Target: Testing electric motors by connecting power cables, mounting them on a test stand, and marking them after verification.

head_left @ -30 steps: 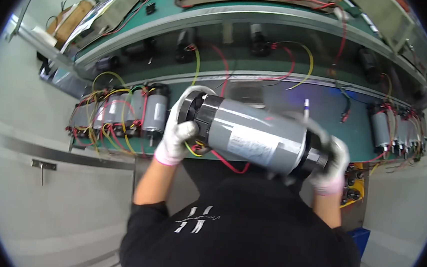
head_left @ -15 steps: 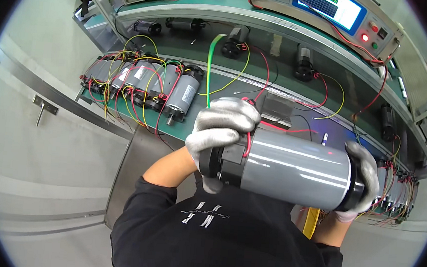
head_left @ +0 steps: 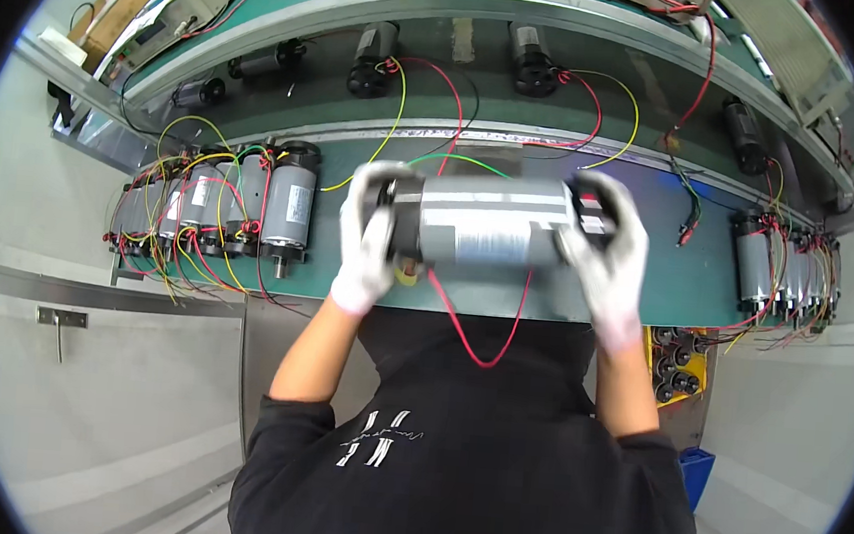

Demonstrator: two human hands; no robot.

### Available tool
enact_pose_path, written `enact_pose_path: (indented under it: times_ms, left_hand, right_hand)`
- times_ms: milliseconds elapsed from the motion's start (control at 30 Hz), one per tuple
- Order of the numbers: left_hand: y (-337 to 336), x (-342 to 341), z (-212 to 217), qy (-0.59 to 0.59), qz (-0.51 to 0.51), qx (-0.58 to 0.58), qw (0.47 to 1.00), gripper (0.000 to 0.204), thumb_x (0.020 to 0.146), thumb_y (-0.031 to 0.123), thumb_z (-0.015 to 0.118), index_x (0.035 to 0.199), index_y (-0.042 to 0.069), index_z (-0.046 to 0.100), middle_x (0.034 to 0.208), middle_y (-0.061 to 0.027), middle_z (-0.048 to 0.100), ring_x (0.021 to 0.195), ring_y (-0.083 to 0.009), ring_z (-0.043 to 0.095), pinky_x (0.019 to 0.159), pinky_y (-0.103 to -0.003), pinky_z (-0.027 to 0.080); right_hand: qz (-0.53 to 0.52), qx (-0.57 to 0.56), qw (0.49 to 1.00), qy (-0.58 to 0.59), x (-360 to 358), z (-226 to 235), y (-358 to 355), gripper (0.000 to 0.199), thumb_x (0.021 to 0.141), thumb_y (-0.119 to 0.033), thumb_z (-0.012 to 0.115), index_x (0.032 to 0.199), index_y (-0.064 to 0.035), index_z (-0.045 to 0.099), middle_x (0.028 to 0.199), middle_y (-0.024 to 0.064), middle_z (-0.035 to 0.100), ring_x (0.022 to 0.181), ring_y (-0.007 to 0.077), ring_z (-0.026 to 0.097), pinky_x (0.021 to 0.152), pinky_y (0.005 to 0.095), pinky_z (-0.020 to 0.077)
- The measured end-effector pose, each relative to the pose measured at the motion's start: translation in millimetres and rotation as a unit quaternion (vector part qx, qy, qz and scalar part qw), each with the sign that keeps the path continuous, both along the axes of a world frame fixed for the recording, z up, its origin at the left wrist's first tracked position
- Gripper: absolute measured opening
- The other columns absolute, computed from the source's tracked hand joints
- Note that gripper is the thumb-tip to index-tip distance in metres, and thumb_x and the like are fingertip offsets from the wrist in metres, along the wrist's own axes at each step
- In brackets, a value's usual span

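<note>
I hold a large grey cylindrical motor (head_left: 490, 234) sideways over the green bench top (head_left: 687, 277), one gloved hand at each end. My left hand (head_left: 367, 237) grips its black left end cap. My right hand (head_left: 604, 251) clasps the right end, where red parts show. A red wire (head_left: 477, 336) hangs from the motor in a loop toward my chest, and a green wire (head_left: 455, 161) arcs away behind it.
A row of similar grey motors (head_left: 241, 212) with yellow and red leads lies at the left of the bench, another row (head_left: 778, 270) at the right. Smaller black motors (head_left: 373, 57) sit on the shelf behind. A yellow tray (head_left: 675, 362) of black parts hangs at the bench's right front.
The motor has come down from chest height to lie level over the bench. My view has swung to centre on the bench.
</note>
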State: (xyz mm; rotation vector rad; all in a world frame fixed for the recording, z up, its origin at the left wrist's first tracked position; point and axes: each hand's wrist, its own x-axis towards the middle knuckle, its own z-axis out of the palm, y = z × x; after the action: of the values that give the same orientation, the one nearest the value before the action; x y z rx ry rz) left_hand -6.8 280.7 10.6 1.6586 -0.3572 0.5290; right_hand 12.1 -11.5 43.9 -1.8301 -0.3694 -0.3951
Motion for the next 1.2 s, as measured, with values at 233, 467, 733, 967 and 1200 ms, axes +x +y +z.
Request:
enact_pose_path:
  times_ms: [233,467,733,967,1200]
  left_hand:
    - [7.0,67.0,-37.9,0.155,0.103,0.067,0.98,0.04,0.107,0.029,0.05,0.127,-0.002,0.066,0.125,-0.0189,0.071,0.114,-0.0306,0.069,0.102,-0.04,0.052]
    - [-14.9,36.8,-14.4,-0.22,0.169,0.113,0.954,0.028,0.103,0.008,0.053,0.121,-0.01,0.064,0.128,-0.0304,0.069,0.115,-0.0408,0.071,0.101,-0.047,0.061]
    - [6.9,30.9,-11.7,-0.273,0.286,0.065,0.916,0.021,0.101,0.004,0.057,0.115,-0.009,0.065,0.123,-0.0271,0.07,0.108,-0.0362,0.072,0.097,-0.044,0.063]
    - [25.0,-80.5,-63.5,0.228,0.331,0.158,0.902,0.022,0.107,0.014,0.061,0.117,-0.003,0.071,0.101,-0.0122,0.075,0.085,-0.0182,0.068,0.074,-0.033,0.058]
    - [-1.9,-63.0,-1.3,0.261,-0.221,0.416,0.843,0.029,0.098,0.028,0.076,0.11,0.002,0.076,0.09,-0.0142,0.073,0.074,-0.0282,0.069,0.073,-0.04,0.056]
  right_hand:
    - [0.014,0.104,0.974,0.203,82.9,-58.0,18.6,0.046,0.101,-0.026,0.074,0.135,0.0034,0.068,0.111,0.0062,0.074,0.1,0.0117,0.067,0.091,0.0273,0.0547]
    - [0.063,0.172,0.969,0.167,73.1,-64.8,26.3,0.043,0.104,-0.027,0.071,0.133,0.0052,0.07,0.112,0.0066,0.075,0.1,0.0107,0.066,0.087,0.0263,0.0542]
    - [-0.007,0.122,0.976,0.181,99.6,-82.4,24.3,0.036,0.107,-0.021,0.068,0.129,0.0062,0.07,0.115,0.0086,0.074,0.103,0.013,0.066,0.094,0.0294,0.0536]
    - [-0.102,-0.01,0.993,0.052,95.0,-91.5,15.3,0.037,0.101,-0.019,0.075,0.129,0.0039,0.069,0.113,0.0123,0.073,0.1,0.0193,0.068,0.093,0.0319,0.0545]
    - [0.181,-0.127,0.972,0.08,11.4,-82.0,39.3,0.037,0.095,-0.015,0.08,0.127,0.0002,0.069,0.096,0.0179,0.072,0.083,0.0286,0.071,0.075,0.0387,0.0572]
